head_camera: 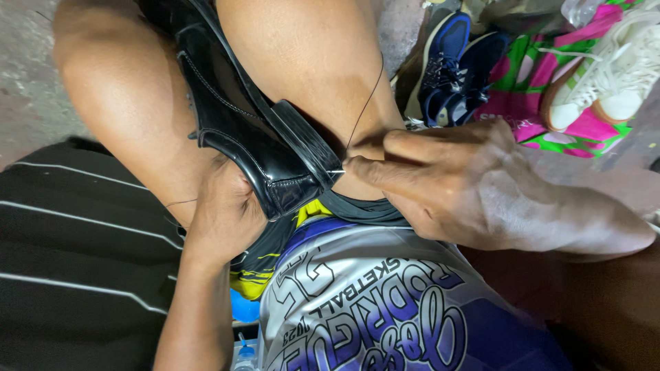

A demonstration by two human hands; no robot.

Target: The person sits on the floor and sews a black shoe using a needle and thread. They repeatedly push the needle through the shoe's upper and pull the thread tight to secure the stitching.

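A glossy black leather shoe lies sole-side up between my bare knees, heel toward me. My left hand cups the shoe from below at its heel end, partly hidden under it. My right hand pinches a thin metal needle at the heel's edge, fingertips pressed together. A dark thread runs up from the fingertips across my right leg.
A pair of dark blue sneakers lies beyond my right knee. A white sneaker rests on a pink and green cloth at the far right. Grey concrete floor shows on the left. A small blue-capped bottle stands near my lap.
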